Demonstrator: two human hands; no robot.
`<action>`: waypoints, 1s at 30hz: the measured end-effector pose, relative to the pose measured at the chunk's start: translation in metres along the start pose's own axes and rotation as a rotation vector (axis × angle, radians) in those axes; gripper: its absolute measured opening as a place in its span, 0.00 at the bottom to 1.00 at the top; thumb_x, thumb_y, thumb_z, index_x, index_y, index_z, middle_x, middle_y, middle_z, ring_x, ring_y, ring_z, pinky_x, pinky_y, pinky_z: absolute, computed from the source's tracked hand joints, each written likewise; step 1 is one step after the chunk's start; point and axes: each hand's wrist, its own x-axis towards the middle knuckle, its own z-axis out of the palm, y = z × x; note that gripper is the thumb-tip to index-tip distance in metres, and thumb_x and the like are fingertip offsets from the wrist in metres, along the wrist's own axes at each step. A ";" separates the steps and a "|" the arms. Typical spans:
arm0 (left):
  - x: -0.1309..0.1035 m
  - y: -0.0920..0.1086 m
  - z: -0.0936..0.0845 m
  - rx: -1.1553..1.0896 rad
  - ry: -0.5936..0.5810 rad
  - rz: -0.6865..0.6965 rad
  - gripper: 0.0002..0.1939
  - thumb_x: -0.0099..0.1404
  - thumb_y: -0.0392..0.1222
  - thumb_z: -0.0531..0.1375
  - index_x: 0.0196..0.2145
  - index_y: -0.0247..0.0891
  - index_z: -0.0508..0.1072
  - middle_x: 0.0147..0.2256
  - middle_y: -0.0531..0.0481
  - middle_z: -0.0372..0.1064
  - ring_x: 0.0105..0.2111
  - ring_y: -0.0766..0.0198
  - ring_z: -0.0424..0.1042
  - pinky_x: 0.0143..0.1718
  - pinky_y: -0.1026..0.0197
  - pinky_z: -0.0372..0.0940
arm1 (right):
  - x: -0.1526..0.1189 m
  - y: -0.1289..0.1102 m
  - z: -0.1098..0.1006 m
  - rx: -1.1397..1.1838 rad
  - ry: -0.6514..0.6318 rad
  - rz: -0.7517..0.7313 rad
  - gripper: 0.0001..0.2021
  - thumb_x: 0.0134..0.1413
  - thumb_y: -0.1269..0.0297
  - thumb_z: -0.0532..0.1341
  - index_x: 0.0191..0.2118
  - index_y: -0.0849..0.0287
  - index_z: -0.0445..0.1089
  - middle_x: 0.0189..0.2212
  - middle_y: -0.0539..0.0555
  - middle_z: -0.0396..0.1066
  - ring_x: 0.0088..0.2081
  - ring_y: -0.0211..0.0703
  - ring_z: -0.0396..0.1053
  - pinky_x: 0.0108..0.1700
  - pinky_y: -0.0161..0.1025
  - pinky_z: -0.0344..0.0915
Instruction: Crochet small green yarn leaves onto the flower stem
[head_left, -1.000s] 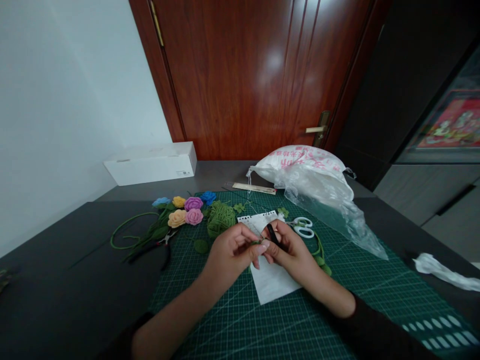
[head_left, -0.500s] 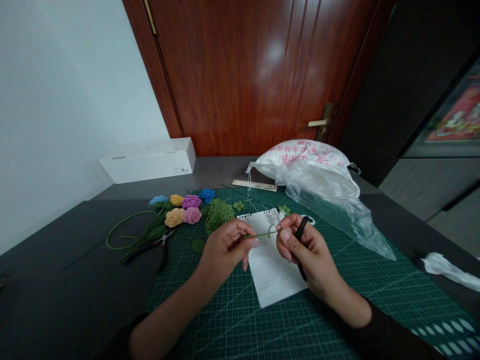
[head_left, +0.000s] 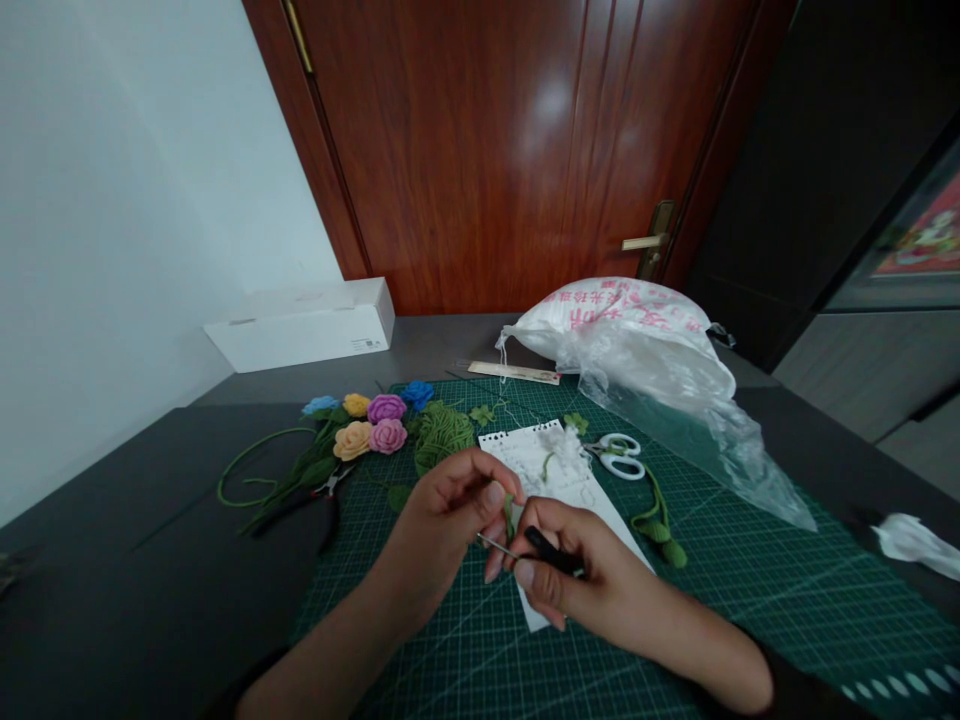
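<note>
From my distant post I see a glossy reddish-brown wooden door (head_left: 510, 150) rising beyond both hands, with a dark green, pale-gridded cutting mat (head_left: 735, 560) spread beneath them. Ahead and to their right slumps a white plastic sack with pink print (head_left: 630, 310); partly below them lies a white paper sheet with a perforated edge (head_left: 525, 455).

The left hand (head_left: 461, 510) is closed in a pinch, the right hand (head_left: 600, 570) curled around a tool, their fingertips nearly meeting. Just beyond the left hand sits a loose ball of green yarn (head_left: 442, 435); beyond the right, white-handled scissors (head_left: 609, 450).

I have the right hand gripping a thin metal hook with a black handle (head_left: 551, 550), its shaft pointing left. Smallest of all, a narrow green yarn piece (head_left: 509, 515) stands between the hands, held in the left fingertips. Whether the hook passes through it I cannot tell.

My worry is the closeness: a slip of the shaft could jab the left fingers, and a hasty pull could split a strand or drop a loop. A slack left pinch might let the small piece twist away.
</note>
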 end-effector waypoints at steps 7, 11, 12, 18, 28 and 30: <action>0.003 -0.001 -0.005 0.090 -0.028 -0.052 0.10 0.61 0.42 0.69 0.38 0.36 0.77 0.22 0.55 0.69 0.17 0.69 0.66 0.15 0.68 0.65 | -0.003 -0.001 -0.003 -0.079 -0.002 0.025 0.10 0.67 0.57 0.60 0.43 0.58 0.69 0.33 0.50 0.70 0.22 0.29 0.62 0.25 0.31 0.60; 0.001 0.000 -0.004 0.134 -0.060 -0.053 0.11 0.62 0.42 0.67 0.41 0.35 0.77 0.22 0.54 0.70 0.20 0.69 0.67 0.19 0.68 0.66 | -0.004 0.003 -0.006 -0.079 -0.029 0.014 0.09 0.67 0.58 0.60 0.44 0.58 0.67 0.36 0.51 0.71 0.22 0.28 0.62 0.25 0.30 0.61; 0.001 0.000 -0.004 0.140 -0.061 -0.054 0.11 0.63 0.42 0.67 0.41 0.35 0.77 0.22 0.54 0.70 0.20 0.69 0.67 0.19 0.69 0.66 | -0.005 0.002 -0.006 -0.094 -0.034 0.013 0.08 0.67 0.58 0.60 0.44 0.57 0.67 0.38 0.51 0.72 0.23 0.28 0.62 0.25 0.30 0.61; 0.006 -0.004 -0.012 0.143 -0.040 0.008 0.12 0.66 0.41 0.64 0.46 0.35 0.75 0.24 0.56 0.67 0.18 0.71 0.64 0.16 0.68 0.66 | -0.013 -0.021 -0.018 -0.427 -0.024 0.012 0.18 0.67 0.65 0.57 0.59 0.50 0.58 0.42 0.53 0.76 0.30 0.37 0.68 0.33 0.36 0.65; 0.009 -0.002 -0.018 0.184 -0.030 0.221 0.12 0.68 0.37 0.63 0.40 0.42 0.59 0.32 0.57 0.69 0.16 0.76 0.62 0.14 0.71 0.63 | -0.001 -0.008 -0.045 -0.688 0.369 0.036 0.09 0.64 0.59 0.57 0.41 0.59 0.70 0.30 0.54 0.70 0.30 0.43 0.68 0.33 0.40 0.61; 0.005 -0.006 -0.012 0.189 -0.107 0.194 0.12 0.69 0.38 0.62 0.40 0.43 0.58 0.33 0.56 0.69 0.16 0.76 0.63 0.13 0.72 0.63 | 0.003 -0.005 -0.040 -0.438 0.423 0.006 0.14 0.62 0.52 0.59 0.43 0.59 0.70 0.23 0.46 0.60 0.23 0.37 0.58 0.28 0.36 0.55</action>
